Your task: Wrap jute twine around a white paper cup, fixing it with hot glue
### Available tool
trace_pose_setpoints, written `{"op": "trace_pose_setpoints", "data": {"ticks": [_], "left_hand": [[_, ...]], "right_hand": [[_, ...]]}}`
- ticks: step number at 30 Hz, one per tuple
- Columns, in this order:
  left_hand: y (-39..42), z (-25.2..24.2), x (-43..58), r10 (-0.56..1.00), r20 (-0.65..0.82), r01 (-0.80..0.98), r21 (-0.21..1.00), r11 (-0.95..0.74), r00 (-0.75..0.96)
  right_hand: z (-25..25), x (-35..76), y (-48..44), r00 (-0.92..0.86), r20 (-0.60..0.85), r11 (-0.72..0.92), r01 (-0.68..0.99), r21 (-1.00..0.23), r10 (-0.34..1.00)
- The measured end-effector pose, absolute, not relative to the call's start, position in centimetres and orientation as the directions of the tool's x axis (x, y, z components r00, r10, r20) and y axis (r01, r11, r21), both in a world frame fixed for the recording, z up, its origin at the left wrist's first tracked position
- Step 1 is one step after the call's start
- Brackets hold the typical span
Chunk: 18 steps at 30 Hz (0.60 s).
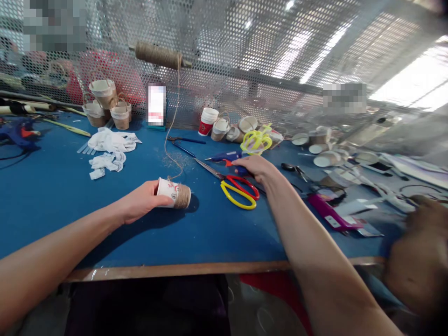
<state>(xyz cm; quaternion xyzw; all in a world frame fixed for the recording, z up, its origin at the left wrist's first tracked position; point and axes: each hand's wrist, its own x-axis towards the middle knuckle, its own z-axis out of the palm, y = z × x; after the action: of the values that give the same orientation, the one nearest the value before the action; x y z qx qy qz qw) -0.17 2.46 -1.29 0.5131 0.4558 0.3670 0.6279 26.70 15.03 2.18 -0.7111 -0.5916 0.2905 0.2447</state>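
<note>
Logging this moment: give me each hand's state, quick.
Left hand: closed, holding the partly twine-wrapped paper cup.
Right hand: touching the blue glue gun; whether closed, cannot tell.

The left hand (pixel 149 200) and the right hand (pixel 257 167) are bare. The left forearm (pixel 70 242) and the right forearm (pixel 311 228) are bare too, as far as they can be seen; each is slim near the hand and wider farther up. The clothing (pixel 147 305) below is dark, almost black with a slight purple tint, its details too dark to tell.
</note>
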Motion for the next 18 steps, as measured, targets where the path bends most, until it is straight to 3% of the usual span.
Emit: {"op": "trace_pose_setpoints", "data": {"ticks": [6, 10, 18], "left_hand": [[2.4, -1.3, -0.1, 0.935, -0.152, 0.019, 0.988, 0.154, 0.32], [2.4, -1.0, -0.1, 0.939, -0.154, 0.062, 0.988, 0.141, 0.307], [2.5, -1.0, -0.1, 0.964, -0.12, 0.134, 0.987, 0.089, 0.238]], "right_hand": [[4.3, 24.5, 10.7, -0.035, -0.067, -0.044, 0.46, -0.887, 0.997], [4.2, 23.0, 7.7, -0.329, -0.028, 0.086, 0.326, -0.941, 0.944], [3.8, 22.2, 4.4, -0.35, -0.079, 0.144, 0.567, -0.811, 0.933]]}}
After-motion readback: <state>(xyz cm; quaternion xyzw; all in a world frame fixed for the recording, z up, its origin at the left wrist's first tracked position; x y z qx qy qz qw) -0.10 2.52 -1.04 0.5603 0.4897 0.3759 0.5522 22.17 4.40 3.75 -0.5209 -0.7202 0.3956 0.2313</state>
